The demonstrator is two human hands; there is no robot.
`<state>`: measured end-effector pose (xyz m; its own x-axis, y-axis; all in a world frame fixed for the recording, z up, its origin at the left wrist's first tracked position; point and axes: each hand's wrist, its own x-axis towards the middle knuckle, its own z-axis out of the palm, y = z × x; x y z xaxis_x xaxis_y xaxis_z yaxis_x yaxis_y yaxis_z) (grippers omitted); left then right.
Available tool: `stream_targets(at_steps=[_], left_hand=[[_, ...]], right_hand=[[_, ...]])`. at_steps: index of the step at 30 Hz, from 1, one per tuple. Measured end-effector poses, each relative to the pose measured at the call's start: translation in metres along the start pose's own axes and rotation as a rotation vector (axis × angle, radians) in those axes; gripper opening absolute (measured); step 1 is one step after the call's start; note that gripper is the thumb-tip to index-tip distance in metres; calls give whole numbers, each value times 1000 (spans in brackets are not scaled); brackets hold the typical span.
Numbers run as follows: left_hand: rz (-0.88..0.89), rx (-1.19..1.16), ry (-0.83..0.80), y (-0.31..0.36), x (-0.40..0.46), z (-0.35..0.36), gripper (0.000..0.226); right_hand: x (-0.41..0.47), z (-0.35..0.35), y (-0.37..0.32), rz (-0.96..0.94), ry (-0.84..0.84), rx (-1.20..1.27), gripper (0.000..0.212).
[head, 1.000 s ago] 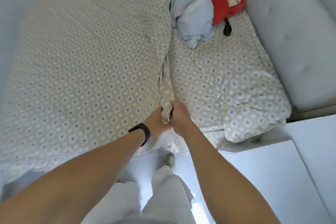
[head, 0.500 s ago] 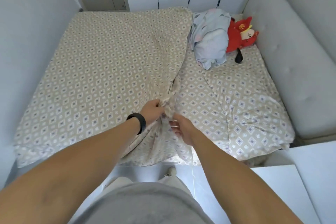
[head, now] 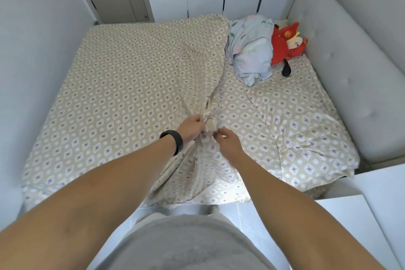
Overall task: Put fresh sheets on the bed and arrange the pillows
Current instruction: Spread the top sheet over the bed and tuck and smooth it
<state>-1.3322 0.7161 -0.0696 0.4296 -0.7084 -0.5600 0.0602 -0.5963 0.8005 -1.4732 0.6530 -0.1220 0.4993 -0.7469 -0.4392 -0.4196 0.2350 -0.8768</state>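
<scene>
Your left hand (head: 192,126) grips one bunched sheet (head: 122,94) mid-bed — right hand (head: 228,141) loosely curled beside it — far-right, one bundle (head: 252,50), one plush (head: 285,45).

No legible text, brand, number or label found. The red plush toy (head: 285,45), upper right of the frame, carries a small gold emblem on its cap, too small and blurred to read. The black wristband (head: 174,141), centre of the frame, shows no visible marking.
</scene>
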Motion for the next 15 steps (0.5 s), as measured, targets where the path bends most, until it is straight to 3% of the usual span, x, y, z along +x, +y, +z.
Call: stream_targets(at_steps=[5, 9, 11, 13, 15], left_hand=[[13, 9, 83, -2, 7, -15, 10], [59, 76, 316, -6, 2, -16, 8], [109, 131, 442, -10, -1, -9, 28], [224, 208, 414, -10, -4, 5, 30], [266, 254, 263, -9, -5, 22, 31]], right_hand=[[6, -6, -17, 33, 116, 132, 19], [13, -11, -55, -55, 115, 200, 25], [17, -15, -75, -112, 104, 171, 25], [19, -20, -87, -155, 93, 108, 25], [18, -23, -95, -181, 76, 52, 26]])
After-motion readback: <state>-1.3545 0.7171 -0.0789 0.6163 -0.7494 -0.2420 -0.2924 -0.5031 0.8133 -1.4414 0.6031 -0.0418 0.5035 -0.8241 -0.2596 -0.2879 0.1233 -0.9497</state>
